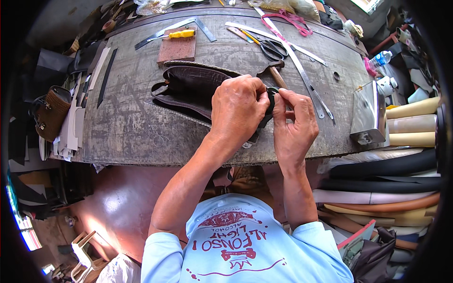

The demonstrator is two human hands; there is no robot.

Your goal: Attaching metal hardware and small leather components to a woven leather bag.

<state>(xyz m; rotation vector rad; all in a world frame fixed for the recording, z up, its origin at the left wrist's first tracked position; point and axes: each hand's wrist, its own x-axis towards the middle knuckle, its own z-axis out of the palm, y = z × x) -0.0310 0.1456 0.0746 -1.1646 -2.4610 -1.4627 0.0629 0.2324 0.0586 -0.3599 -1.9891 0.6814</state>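
A dark brown leather bag [188, 85] lies on its side on the worn table, its mouth gaping and a pale edge running along its rim. My left hand [238, 104] is closed at the bag's right end, its fingers pinching a dark strap-like piece [269, 111]. My right hand [296, 120] meets it there, thumb and forefinger pinched on the same dark piece. What exactly sits between the fingertips is small and partly hidden. Just beyond them lies a hammer [277, 76] with a wooden handle, close to my right fingertips.
Black-handled scissors [272, 49], metal rulers [302, 70] and a pink tape [292, 20] lie farther back. A yellow-handled screwdriver [181, 34] rests on a reddish block [177, 49]. A metal box [369, 113] stands at right, a brown handbag [54, 113] at left.
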